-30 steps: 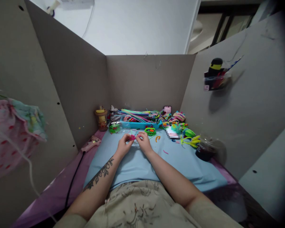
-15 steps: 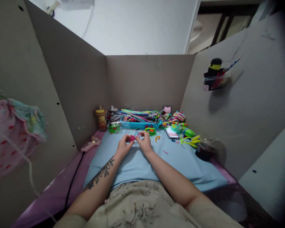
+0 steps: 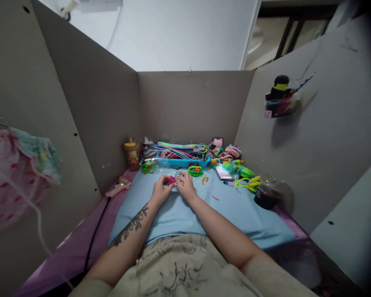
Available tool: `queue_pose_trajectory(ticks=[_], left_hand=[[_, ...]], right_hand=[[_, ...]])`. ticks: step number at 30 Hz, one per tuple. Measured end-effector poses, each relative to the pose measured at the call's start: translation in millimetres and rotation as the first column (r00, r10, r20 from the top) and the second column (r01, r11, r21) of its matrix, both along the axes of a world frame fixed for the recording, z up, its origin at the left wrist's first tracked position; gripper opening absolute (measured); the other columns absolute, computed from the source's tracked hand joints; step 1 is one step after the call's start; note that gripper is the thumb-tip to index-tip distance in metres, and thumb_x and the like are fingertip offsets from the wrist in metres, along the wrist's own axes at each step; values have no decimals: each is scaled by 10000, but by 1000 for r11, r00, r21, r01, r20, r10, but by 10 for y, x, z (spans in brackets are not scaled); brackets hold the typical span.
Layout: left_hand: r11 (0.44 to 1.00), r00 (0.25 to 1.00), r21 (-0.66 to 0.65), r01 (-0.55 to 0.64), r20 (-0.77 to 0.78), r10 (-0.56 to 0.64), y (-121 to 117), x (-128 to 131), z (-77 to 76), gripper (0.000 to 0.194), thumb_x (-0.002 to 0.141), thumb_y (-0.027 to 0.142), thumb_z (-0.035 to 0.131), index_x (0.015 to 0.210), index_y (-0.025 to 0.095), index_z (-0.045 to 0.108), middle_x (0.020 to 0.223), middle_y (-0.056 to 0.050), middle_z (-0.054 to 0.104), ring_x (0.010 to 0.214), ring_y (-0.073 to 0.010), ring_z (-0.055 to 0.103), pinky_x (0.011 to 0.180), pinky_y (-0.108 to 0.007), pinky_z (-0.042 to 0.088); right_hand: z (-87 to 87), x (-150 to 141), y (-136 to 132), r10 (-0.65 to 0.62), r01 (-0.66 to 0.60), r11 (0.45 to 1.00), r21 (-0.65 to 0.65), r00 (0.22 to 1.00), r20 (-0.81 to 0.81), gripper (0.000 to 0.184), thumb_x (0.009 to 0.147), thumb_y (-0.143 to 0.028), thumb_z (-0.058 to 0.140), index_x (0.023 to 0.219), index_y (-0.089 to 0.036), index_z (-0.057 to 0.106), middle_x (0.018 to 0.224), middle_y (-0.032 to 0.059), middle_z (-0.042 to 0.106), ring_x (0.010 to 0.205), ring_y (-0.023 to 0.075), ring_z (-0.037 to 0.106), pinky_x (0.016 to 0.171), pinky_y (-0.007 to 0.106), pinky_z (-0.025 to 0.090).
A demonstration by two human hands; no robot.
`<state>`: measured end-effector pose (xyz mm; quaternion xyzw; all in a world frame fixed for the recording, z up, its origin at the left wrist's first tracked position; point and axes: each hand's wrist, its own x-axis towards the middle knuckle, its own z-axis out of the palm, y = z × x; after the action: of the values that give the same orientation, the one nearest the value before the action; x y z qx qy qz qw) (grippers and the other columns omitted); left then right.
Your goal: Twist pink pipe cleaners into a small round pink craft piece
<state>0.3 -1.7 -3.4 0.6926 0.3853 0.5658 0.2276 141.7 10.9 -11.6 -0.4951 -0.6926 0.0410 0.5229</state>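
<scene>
Between my two hands, above the blue cloth (image 3: 222, 222), is a small fuzzy pink pipe-cleaner piece (image 3: 171, 180). My left hand (image 3: 162, 189) pinches it from the left with thumb and fingers. From the other side my right hand (image 3: 186, 185) closes its fingers at the piece's right end, where a bit of light blue shows; the fingers hide most of that part. Just beyond my right hand sits a green fuzzy pipe-cleaner figure (image 3: 195, 170) with orange on it. A bent orange pipe cleaner (image 3: 205, 180) and a short pink strip (image 3: 215, 198) lie to the right.
A blue tray (image 3: 185, 163) of colourful pipe cleaners stands at the back. A pink glue gun (image 3: 118, 187) rests at left near a lidded cup (image 3: 132, 156). On the right are yellow pipe cleaners (image 3: 253, 184) and a dark jar (image 3: 266, 197). Grey panels (image 3: 194, 107) surround the table.
My right hand has tipped inward and its fingers have folded down over the piece, uncovering more of the green figure behind. My left hand stays nearly where it was.
</scene>
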Motion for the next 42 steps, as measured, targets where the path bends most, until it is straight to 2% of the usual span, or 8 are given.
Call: queue_pose_trajectory(ticks=[5, 11, 16, 23, 32, 37, 42], left_hand=[[999, 1000, -32, -12, 20, 13, -7, 0, 16, 148, 713, 264, 616, 808, 167, 555, 761, -9, 612, 694, -123, 574, 667, -238, 448], [998, 997, -53, -19, 71, 23, 13, 2, -10, 189, 711, 298, 632, 823, 167, 552, 767, -14, 613, 693, -129, 585, 654, -243, 460], [997, 993, -69, -38, 111, 46, 25, 9, -16, 203, 700, 291, 642, 829, 165, 549, 770, -19, 625, 692, -134, 598, 647, -249, 475], [996, 994, -78, -31, 99, 39, 2, -12, 18, 162, 686, 249, 643, 800, 168, 561, 756, -15, 640, 702, -140, 607, 669, -257, 482], [999, 999, -44, -25, 25, 26, -22, -25, 22, 119, 686, 243, 651, 769, 175, 599, 735, -5, 645, 694, -143, 605, 681, -265, 475], [998, 999, -62, 8, 44, -6, -43, -8, 50, 126, 696, 235, 643, 790, 166, 596, 738, -8, 644, 681, -134, 604, 666, -253, 477], [995, 996, -97, 11, 92, -2, 0, -11, 24, 146, 713, 263, 625, 804, 153, 595, 756, -24, 638, 688, -133, 599, 646, -246, 476]], right_hand=[[58, 17, -56, -6, 6, 997, 78, 1000, 1, 164, 815, -249, 541, 779, -212, 696, 1017, 88, 576, 1008, 221, 485, 904, 379, 377], [136, 19, -128, -117, 114, 981, 156, 993, 6, 108, 789, -278, 595, 770, -204, 671, 884, 70, 560, 917, 215, 477, 849, 360, 388], [115, 6, -127, -49, 37, 988, 148, 995, 84, 144, 821, -237, 556, 767, -213, 688, 817, 52, 598, 851, 197, 486, 814, 336, 384], [102, 3, -111, 57, -61, 993, 105, 998, 38, 138, 810, -264, 575, 768, -225, 700, 797, 41, 594, 855, 189, 501, 814, 331, 388], [93, -5, -95, 92, -91, 996, 23, 995, -48, 143, 779, -259, 573, 681, -206, 664, 859, 48, 490, 907, 201, 472, 856, 354, 387], [91, -4, -80, 115, -114, 993, 14, 992, -57, 142, 782, -228, 554, 678, -197, 647, 876, 48, 467, 917, 195, 468, 870, 348, 387], [59, -15, -57, 78, -78, 997, -9, 996, -48, 126, 770, -259, 581, 698, -205, 669, 893, 54, 488, 938, 205, 469, 897, 366, 368]])
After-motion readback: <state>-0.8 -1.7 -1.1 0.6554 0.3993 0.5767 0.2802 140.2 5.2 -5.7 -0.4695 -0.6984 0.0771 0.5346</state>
